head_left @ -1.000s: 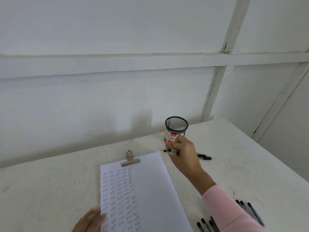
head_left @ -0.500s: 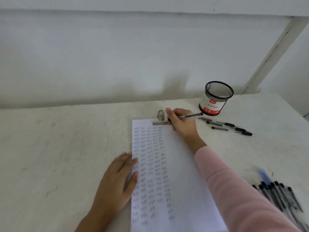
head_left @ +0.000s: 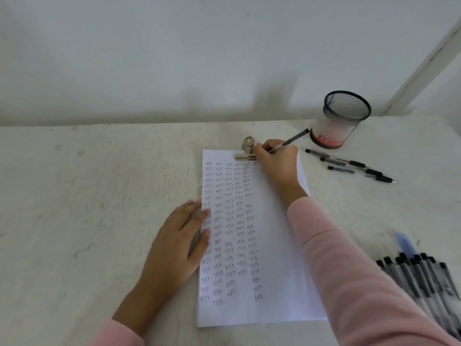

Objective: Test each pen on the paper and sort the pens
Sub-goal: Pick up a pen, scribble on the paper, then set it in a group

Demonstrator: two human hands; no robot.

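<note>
Gripping a black-capped pen (head_left: 295, 138) between thumb and curled fingers, your right hand (head_left: 277, 162) sits at the top of the paper (head_left: 274, 245), just right of the metal bulldog clip (head_left: 247, 151) and touching it. The pen slants up and to the right, with its capped end pointing toward the mesh pen cup (head_left: 345, 113). The tip is hidden under your fingers, so you cannot tell whether it touches the sheet.

Your left hand (head_left: 179, 236) lies flat with its fingers straight. The fingertips press on the left edge of the paper at about mid-height, while the palm rests on the tabletop (head_left: 87, 196).

The sheet runs lengthwise through the centre of the frame. Its left half carries columns of the small handwritten word "test" (five columns, some shorter than others), and its right strip is blank.

The cup stands upright in the upper right of the frame, near the wall. It is black mesh with a white and red band round its lower part. Below it, well apart from the paper's right edge, a few loose pens (head_left: 333, 161) lie scattered on the tabletop.

At the lower right edge a bundle of dark-capped pens (head_left: 419, 275) lies side by side, partly covered by your pink sleeve (head_left: 349, 283). Something blue (head_left: 405, 243) sits at the top of the bundle, too blurred to name.
</note>
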